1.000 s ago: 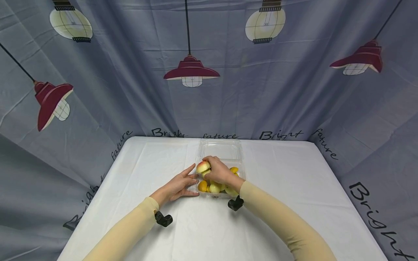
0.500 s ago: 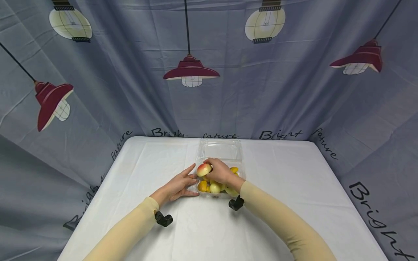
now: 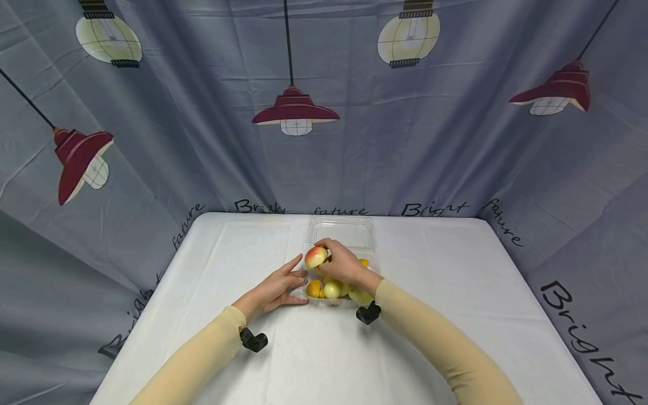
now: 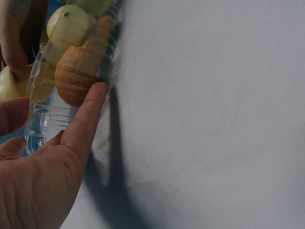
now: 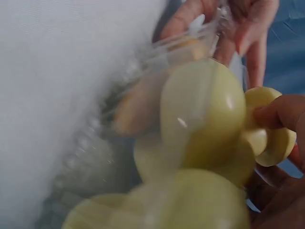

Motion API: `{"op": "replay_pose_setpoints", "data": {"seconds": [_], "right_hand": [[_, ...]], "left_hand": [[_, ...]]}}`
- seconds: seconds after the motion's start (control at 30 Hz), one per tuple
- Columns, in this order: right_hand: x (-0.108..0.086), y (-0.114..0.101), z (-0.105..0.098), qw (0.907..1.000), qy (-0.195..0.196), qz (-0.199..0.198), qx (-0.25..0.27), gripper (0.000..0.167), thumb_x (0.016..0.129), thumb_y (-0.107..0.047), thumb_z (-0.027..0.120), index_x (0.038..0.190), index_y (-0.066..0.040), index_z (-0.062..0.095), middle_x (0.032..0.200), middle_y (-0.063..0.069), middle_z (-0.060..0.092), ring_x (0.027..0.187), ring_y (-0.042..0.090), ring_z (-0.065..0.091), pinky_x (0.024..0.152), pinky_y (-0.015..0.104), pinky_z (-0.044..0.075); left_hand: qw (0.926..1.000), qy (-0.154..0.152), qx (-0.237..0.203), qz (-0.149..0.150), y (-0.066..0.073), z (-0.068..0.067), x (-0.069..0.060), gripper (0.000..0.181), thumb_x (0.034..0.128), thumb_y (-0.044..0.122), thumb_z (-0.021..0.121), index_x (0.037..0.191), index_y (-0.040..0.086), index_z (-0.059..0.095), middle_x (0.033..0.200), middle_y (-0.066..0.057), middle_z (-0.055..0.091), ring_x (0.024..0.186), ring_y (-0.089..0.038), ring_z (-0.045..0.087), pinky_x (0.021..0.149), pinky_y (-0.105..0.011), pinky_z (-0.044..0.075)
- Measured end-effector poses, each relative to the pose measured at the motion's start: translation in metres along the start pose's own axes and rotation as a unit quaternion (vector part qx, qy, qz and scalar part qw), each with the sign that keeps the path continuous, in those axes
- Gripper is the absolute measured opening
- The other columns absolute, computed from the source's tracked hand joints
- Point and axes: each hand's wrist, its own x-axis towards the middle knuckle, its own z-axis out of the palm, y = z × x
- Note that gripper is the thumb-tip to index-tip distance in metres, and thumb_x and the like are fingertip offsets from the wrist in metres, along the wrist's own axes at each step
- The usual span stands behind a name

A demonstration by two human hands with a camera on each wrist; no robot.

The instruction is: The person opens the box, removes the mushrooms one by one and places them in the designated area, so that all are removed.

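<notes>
My right hand [image 3: 345, 263] pinches a red-and-yellow fruit, peach-like [image 3: 316, 256], over the left side of a clear plastic box [image 3: 349, 302]. Seen from the right wrist, this fruit [image 5: 269, 143] shows a pale yellow side under the thumb. My left hand [image 3: 277, 287] lies along the box's left wall, its fingers spread and touching the plastic. In the left wrist view, one straight finger of the left hand [image 4: 78, 136] reaches along the wall beside an orange-coloured fruit [image 4: 76, 71]. Pale yellow-green fruits [image 3: 332, 290] fill the box's front; the right hand hides part of its inside.
The box's clear lid [image 3: 340, 232] lies folded back behind it, towards the far table edge. A white cloth covers the table [image 3: 430, 270]. A grey curtain [image 3: 349, 163] printed with lamps hangs behind and at both sides.
The peach-like fruit has turned in my right fingers, so more of its red side shows, and now sits slightly higher than half a second ago. The left hand stays in place.
</notes>
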Motion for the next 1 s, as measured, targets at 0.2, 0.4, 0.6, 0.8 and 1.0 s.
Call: {"op": "replay_pose_setpoints", "data": {"seconds": [0.2,0.4,0.6,0.8,1.0], "right_hand": [[-0.002,0.000,-0.016,0.9954,0.008,-0.022,0.093,0.059,0.092,-0.007,0.070,0.147,-0.008,0.049,0.131,0.009,0.060,0.097,0.022,0.064,0.083,0.035,0.057],[-0.007,0.003,-0.033,0.9902,0.006,-0.012,0.139,0.063,0.096,-0.010,0.068,0.154,-0.015,0.044,0.135,0.013,0.058,0.100,0.029,0.063,0.081,0.045,0.057],[-0.011,0.014,-0.048,0.9871,0.022,-0.007,0.158,0.063,0.096,-0.016,0.069,0.154,-0.018,0.044,0.143,0.017,0.051,0.107,0.032,0.061,0.089,0.052,0.057],[-0.016,0.023,-0.063,0.9796,0.026,0.005,0.199,0.063,0.098,-0.016,0.069,0.155,-0.018,0.042,0.142,0.018,0.050,0.110,0.031,0.060,0.090,0.054,0.059],[-0.022,0.033,-0.077,0.9732,0.030,0.001,0.228,0.066,0.098,-0.017,0.071,0.156,-0.017,0.039,0.142,0.022,0.048,0.111,0.035,0.060,0.093,0.060,0.055]], "left_hand": [[1.0000,0.001,0.002,-0.002,0.000,0.001,0.001,0.079,0.1043,-0.001,0.046,0.167,0.029,0.008,0.168,-0.026,0.005,0.149,-0.043,0.025,0.094,-0.056,0.056],[1.0000,0.006,0.002,-0.004,0.001,0.001,0.001,0.080,0.1037,-0.002,0.046,0.167,0.030,0.009,0.168,-0.026,0.003,0.147,-0.042,0.028,0.094,-0.057,0.056],[1.0000,0.003,0.007,-0.002,0.000,0.001,0.002,0.081,0.1036,-0.002,0.047,0.167,0.029,0.007,0.167,-0.026,0.008,0.143,-0.041,0.037,0.094,-0.057,0.055],[0.9999,0.003,0.011,-0.002,0.000,0.002,0.002,0.080,0.1042,-0.002,0.045,0.167,0.030,0.007,0.166,-0.026,0.014,0.141,-0.041,0.040,0.095,-0.057,0.055],[0.9999,0.007,0.014,-0.002,0.000,0.001,0.002,0.080,0.1044,-0.002,0.045,0.166,0.031,0.008,0.166,-0.026,0.014,0.142,-0.042,0.039,0.094,-0.057,0.056]]}}
